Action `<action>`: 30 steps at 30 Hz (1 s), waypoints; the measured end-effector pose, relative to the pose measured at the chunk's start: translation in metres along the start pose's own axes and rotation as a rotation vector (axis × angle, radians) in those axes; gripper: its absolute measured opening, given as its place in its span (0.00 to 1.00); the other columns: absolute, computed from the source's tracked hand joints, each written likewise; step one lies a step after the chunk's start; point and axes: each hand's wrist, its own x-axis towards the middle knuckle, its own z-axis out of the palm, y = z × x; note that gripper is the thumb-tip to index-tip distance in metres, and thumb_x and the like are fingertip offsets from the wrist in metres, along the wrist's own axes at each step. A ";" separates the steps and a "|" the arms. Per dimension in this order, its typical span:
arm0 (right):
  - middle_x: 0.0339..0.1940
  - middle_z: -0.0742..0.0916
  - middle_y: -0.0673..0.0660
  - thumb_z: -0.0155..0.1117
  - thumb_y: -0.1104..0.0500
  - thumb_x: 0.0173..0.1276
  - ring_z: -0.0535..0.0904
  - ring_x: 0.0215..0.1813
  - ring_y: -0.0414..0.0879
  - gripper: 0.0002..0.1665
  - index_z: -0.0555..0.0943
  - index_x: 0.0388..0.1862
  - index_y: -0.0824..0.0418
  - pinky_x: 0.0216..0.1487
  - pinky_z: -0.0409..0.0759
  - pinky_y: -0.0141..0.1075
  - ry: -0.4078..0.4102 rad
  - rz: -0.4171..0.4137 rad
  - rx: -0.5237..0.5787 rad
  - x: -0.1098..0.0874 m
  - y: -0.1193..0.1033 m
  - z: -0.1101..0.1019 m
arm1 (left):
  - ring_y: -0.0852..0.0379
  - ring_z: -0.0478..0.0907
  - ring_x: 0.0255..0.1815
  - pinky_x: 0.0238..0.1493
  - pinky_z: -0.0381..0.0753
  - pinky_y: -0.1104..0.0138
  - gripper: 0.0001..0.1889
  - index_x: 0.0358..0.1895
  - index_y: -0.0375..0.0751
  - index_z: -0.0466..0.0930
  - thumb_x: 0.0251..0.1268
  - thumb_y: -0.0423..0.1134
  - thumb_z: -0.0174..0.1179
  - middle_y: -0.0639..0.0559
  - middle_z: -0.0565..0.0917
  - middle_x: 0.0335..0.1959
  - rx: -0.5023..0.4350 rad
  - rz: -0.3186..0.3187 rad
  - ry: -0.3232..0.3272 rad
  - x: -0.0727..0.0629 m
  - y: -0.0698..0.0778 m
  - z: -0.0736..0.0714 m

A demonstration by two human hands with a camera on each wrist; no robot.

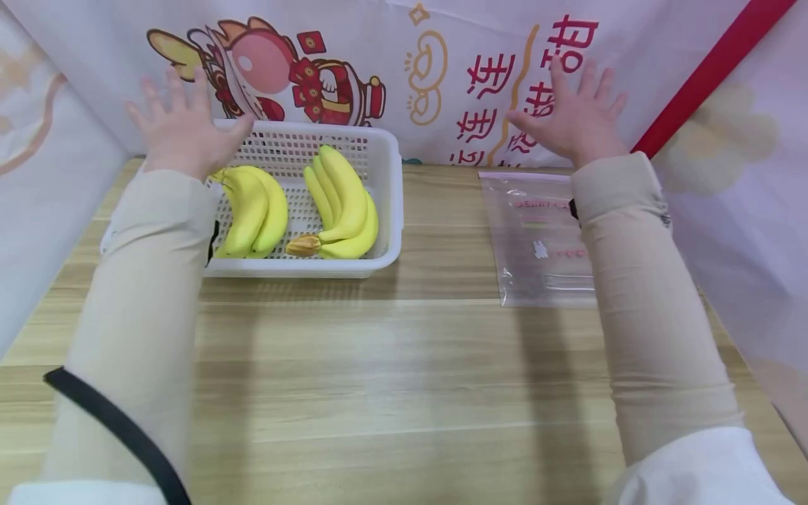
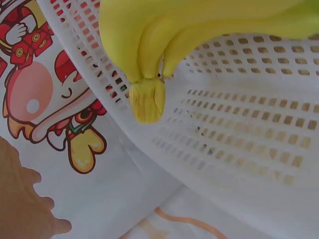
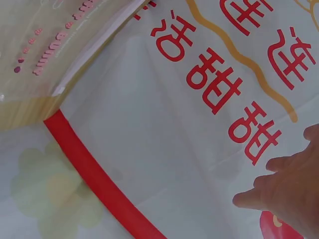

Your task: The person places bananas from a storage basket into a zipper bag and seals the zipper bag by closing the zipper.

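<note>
Went straight to the left hand (image 1: 183, 133), raised against the printed cloth (image 1: 435, 42), with fingers and thumb spread wide apart. Spotted it in line with the back left of the white basket (image 1: 393, 203), on this side of the lion cartoon (image 1: 268, 70). Swung across to the right hand (image 1: 574, 119): caught it lifted too, with fingers apart and thumb pointing inward, right in front of the red lettering (image 1: 492, 73).

Looked into the basket next, and counted two bunches there! Found the left bunch (image 1: 252, 214) curving forward, partly hidden by the left sleeve (image 1: 148, 280); found the right bunch (image 1: 344, 203) tips to the back, brown stem to the front. Got a close look from the left wrist at a yellow stem near the basket's perforated wall, with the fingertips well apart from it.

Over to the right, picked out a clear plastic bag (image 1: 524, 273) lying flat on the wooden table (image 1: 391, 365), partly covered from sight by the right sleeve (image 1: 644, 301). Noted the red band (image 1: 701, 84) slanting up the cloth beyond.
</note>
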 end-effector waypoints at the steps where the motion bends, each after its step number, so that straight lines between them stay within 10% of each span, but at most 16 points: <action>1: 0.74 0.26 0.65 0.37 0.24 0.63 0.17 0.74 0.67 0.57 0.22 0.75 0.46 0.70 0.26 0.69 -0.002 0.002 -0.003 0.000 0.002 0.000 | 0.28 0.15 0.72 0.68 0.25 0.30 0.47 0.72 0.46 0.14 0.64 0.72 0.21 0.37 0.16 0.71 -0.002 0.002 -0.002 0.000 -0.002 0.000; 17: 0.79 0.39 0.67 0.40 0.28 0.66 0.33 0.78 0.67 0.53 0.31 0.78 0.49 0.71 0.46 0.69 0.000 0.117 0.065 -0.007 0.050 0.022 | 0.21 0.18 0.69 0.69 0.25 0.32 0.47 0.72 0.41 0.16 0.65 0.70 0.23 0.31 0.19 0.71 0.038 -0.051 -0.060 -0.011 -0.058 -0.013; 30: 0.72 0.55 0.78 0.41 0.29 0.67 0.52 0.69 0.75 0.55 0.40 0.77 0.63 0.66 0.57 0.70 -0.113 0.161 0.064 -0.005 0.103 0.071 | 0.11 0.38 0.65 0.64 0.41 0.27 0.49 0.72 0.40 0.18 0.63 0.72 0.25 0.23 0.32 0.72 -0.001 -0.121 -0.115 -0.015 -0.111 0.028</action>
